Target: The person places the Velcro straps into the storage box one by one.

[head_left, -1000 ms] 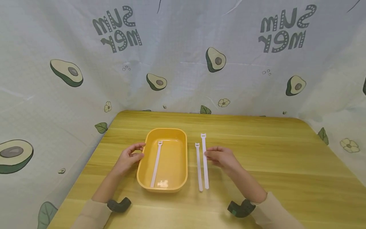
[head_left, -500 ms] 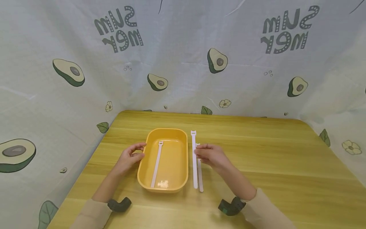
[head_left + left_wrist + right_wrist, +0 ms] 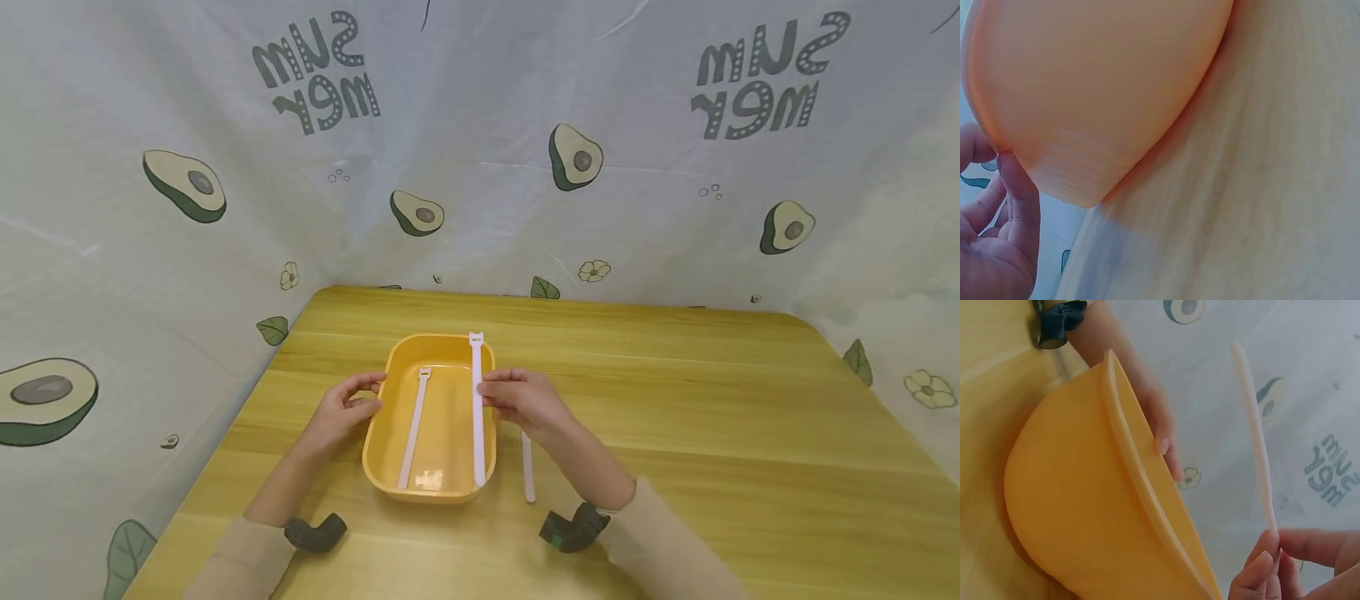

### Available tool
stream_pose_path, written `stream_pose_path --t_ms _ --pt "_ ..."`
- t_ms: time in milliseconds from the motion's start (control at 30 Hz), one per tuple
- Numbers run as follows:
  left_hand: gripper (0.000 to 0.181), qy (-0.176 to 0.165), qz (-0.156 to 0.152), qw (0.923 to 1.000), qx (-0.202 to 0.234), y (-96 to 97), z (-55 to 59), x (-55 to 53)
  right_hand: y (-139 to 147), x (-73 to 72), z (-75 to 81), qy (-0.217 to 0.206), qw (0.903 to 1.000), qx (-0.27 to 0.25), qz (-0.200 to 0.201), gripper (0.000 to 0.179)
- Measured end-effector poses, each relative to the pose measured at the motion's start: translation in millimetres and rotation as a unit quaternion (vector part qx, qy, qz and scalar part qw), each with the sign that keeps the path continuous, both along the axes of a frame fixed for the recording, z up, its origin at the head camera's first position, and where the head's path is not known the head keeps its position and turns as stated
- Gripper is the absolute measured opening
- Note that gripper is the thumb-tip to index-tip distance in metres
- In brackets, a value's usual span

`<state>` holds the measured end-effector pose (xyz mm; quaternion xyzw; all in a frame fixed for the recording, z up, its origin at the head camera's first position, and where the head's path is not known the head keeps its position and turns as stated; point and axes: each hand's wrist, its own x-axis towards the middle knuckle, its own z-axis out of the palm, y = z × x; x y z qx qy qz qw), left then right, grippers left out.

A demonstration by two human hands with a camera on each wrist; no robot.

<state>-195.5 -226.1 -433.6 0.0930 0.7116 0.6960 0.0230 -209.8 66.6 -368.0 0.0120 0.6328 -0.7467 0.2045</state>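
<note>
Held strap (image 3: pixel 478 425): shifted left since half a second ago, from just outside the tray's right wall to over the tray's right side; white, its slotted head at the far end, past the far rim, its tail towards the near right corner. Your right wrist view shows it raised, apart from the rim.
Right hand (image 3: pixel 528 402): came left with it; yours is pinching the strap between thumb and fingers around mid-length, just above the right rim.
Left hand (image 3: pixel 341 412): unmoved by comparison; you have thumb and fingers curled at the tray's left rim, pinching its edge.
Tray (image 3: pixel 446 417): yellow, deep, rounded corners; upright on the table, between your hands, in the same spot as before.
Inner strap (image 3: pixel 415 429): white, lying lengthwise in the left half of the tray, head far, tail near, leaning slightly to the right at its far end.
Table strap (image 3: pixel 528 467): white, right of the tray and apart from it; your right hand now covers its far part, so only the near length shows.
Table (image 3: pixel 675 392): wood-grained, yellowish.
Curtain (image 3: pixel 480 125): pale, avocado-printed, behind the table's far edge and along both sides.
Sleeves (image 3: pixel 663 542): beige, with a black device at each of your wrists.
</note>
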Motion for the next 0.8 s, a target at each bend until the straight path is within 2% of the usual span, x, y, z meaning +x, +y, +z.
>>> stream_pose_path --t_ms 400,800 --pt "0.044 0.006 -0.003 1.0 -0.001 -1.0 -0.9 1.0 -33 -5.9 -2.5 0.001 0.9996 -0.023 0.017 0.011" --pt "0.044 0.006 -0.004 1.0 -0.004 -2.0 -3.5 -0.8 -56 -5.9 -2.6 0.007 0.9996 -0.016 0.02 0.015"
